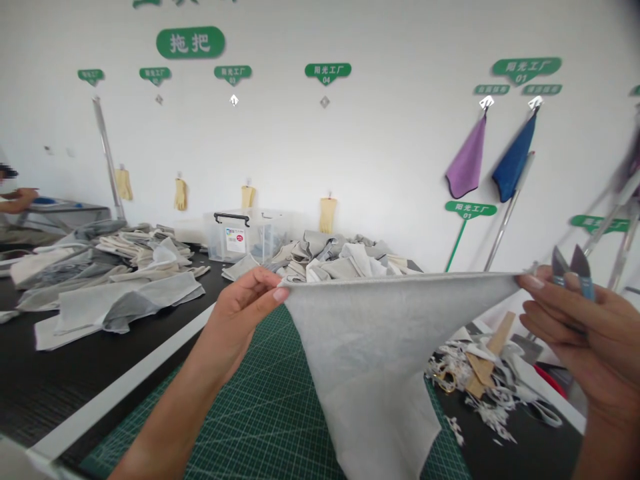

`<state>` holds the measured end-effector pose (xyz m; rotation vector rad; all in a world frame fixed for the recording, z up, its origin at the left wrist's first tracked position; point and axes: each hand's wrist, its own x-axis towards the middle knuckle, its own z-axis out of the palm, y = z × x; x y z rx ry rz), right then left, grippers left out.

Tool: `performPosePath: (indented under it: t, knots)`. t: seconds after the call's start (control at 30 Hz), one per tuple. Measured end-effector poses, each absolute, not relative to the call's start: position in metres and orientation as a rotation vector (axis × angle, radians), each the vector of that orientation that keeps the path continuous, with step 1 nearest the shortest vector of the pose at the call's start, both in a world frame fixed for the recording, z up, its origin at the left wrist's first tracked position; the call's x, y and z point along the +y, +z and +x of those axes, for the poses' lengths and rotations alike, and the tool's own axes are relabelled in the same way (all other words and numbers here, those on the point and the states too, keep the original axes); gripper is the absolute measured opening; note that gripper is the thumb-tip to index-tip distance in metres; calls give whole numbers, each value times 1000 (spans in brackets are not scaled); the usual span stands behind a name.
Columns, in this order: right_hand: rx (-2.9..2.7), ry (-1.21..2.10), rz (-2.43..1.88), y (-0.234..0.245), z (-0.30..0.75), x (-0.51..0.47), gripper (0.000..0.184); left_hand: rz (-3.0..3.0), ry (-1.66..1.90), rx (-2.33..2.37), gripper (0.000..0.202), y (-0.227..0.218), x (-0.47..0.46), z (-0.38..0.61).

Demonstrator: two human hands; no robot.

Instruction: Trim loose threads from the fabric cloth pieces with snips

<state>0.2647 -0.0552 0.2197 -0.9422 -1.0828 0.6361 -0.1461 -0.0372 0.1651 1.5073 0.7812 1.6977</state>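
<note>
I hold a pale grey cloth (380, 347) stretched out in front of me above a green cutting mat (265, 413). My left hand (240, 320) pinches the cloth's left top corner between thumb and fingers. My right hand (575, 327) grips the right top corner. In the same hand sit small thread snips (575, 270) with a blue handle, blades pointing up. The cloth hangs down in a loose point over the mat.
Heaps of grey and white cloths (115, 280) cover the black table at left, another heap (340, 260) lies behind. A clear plastic box (233, 237) stands at the back. Cloth scraps and trimmings (480, 380) lie at right. Another person's arm (17, 199) shows far left.
</note>
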Motion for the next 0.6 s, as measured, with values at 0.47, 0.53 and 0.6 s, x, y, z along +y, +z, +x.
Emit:
performPosePath:
  t: [0.47,0.53,0.6]
  knots:
    - [-1410,677,-1415,204,259,-27,38,1829,2011,1066,14,173,-37,-128]
    - [-1434,671,-1469,203,253,-22,37,1837,2042,1091,14,171,-34,-126]
    - [-1418,622,-1510,203,246,-19,39,1869,2030,1121,12,168,-32,-124]
